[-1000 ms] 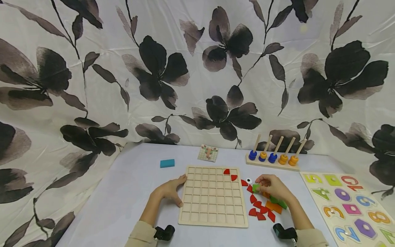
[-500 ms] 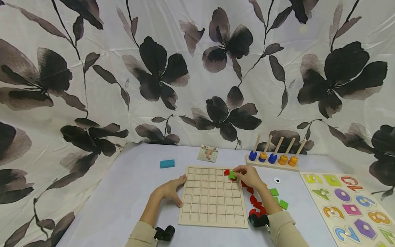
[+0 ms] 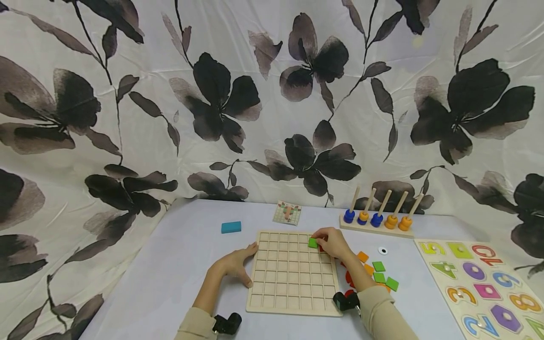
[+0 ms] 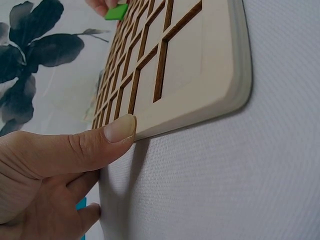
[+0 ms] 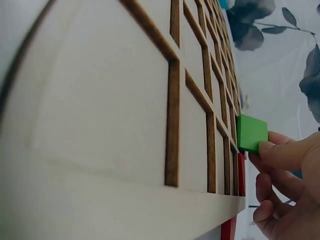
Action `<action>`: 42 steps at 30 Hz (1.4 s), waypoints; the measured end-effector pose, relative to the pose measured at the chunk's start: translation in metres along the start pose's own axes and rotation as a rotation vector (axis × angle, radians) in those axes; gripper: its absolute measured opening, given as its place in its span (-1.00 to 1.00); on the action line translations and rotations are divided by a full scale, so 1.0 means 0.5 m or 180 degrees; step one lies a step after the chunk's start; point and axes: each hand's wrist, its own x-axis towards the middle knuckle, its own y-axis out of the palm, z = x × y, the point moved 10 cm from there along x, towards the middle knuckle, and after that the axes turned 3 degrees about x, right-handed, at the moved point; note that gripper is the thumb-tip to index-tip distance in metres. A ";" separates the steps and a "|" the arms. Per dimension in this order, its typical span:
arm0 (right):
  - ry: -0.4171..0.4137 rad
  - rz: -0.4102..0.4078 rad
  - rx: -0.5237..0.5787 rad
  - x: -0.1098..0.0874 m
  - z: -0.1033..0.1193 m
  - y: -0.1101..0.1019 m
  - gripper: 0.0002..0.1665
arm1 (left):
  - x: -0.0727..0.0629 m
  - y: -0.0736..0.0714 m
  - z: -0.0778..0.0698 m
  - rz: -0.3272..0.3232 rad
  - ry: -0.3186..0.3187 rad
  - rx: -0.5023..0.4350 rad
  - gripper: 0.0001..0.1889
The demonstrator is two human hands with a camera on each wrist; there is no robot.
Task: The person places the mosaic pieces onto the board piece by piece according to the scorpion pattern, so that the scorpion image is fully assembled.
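My right hand pinches a green square tile between thumb and fingers over the upper right of a wooden grid board. In the right wrist view the green tile stands tilted at the grid, beside a red piece lying in a cell. The other red piece in the grid's top row is hidden behind the tile and hand. My left hand rests against the board's left edge, thumb and fingers spread apart. In the left wrist view the thumb touches the board's rim.
Right of the board lie green tiles, orange pieces and partly hidden red pieces. A white eye disc, bead-peg stand and number board lie beyond. Behind are a picture card and blue block.
My right hand has picked up a green tile from the loose pieces and carried it left onto the board's upper right. The eye disc has shifted right. The left hand stays put.
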 end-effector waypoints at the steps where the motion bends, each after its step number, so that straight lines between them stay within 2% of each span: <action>1: 0.0006 0.0001 -0.0009 0.000 0.000 0.000 -0.85 | 0.000 0.000 0.000 -0.0004 -0.0007 0.0004 0.13; 11: -0.0054 0.0357 -0.0201 -0.008 0.003 0.019 -0.83 | -0.004 0.000 -0.001 -0.0017 -0.0006 -0.0017 0.13; 17: -0.0147 0.0448 -0.0325 -0.011 0.007 0.031 -0.75 | -0.004 0.000 0.000 -0.0018 0.0004 0.0016 0.12; 24: -0.0190 0.0470 -0.0311 -0.024 0.011 0.024 -0.83 | -0.003 0.003 -0.001 0.0007 0.0030 0.0003 0.12; 28: -0.0220 0.0376 -0.0175 -0.046 0.000 -0.008 -0.74 | -0.002 0.005 -0.002 0.0023 0.0055 -0.0014 0.12; 35: 0.0424 0.0267 -0.0060 -0.103 -0.068 -0.095 -0.63 | -0.002 0.002 -0.003 0.0025 0.0069 0.0026 0.12; 42: 0.0668 0.0202 -0.0047 -0.166 -0.131 -0.175 -0.58 | -0.006 -0.003 -0.003 0.0027 0.0080 -0.0030 0.13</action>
